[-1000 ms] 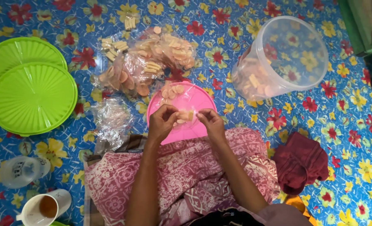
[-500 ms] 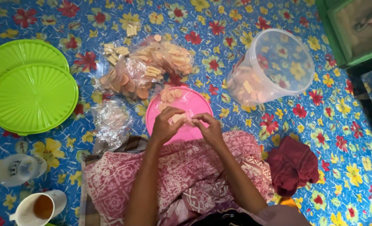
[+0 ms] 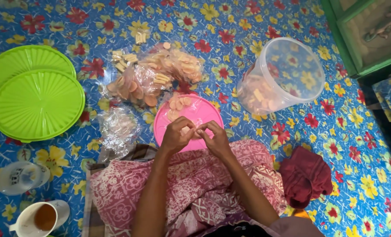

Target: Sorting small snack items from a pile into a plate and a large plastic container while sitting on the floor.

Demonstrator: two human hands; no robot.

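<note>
Head view: we see both hands over the pink lid (image 3: 204,115).
Left hand (image 3: 176,137): pinched shut on a small pale piece (image 3: 194,131), perhaps a cracker.
Right hand (image 3: 216,138): fingertips gripping the same piece.
Clear tub (image 3: 287,72): right of the lid.

Both hands — left (image 3: 176,137), right (image 3: 216,139) — meet fingertip to fingertip, forearms converging.

Single head cam, worn by a seated person, looks almost straight down at the floor from approx. sitting height. The lap cloth (image 3: 182,184) fills the bottom centre, w/ forearms running up from the bottom edge to the left hand (image 3: 175,137) and right hand (image 3: 216,139) at mid-frame. View takes in the mat (image 3: 257,17) to all edges; top of frame is farthest from the body.
</note>
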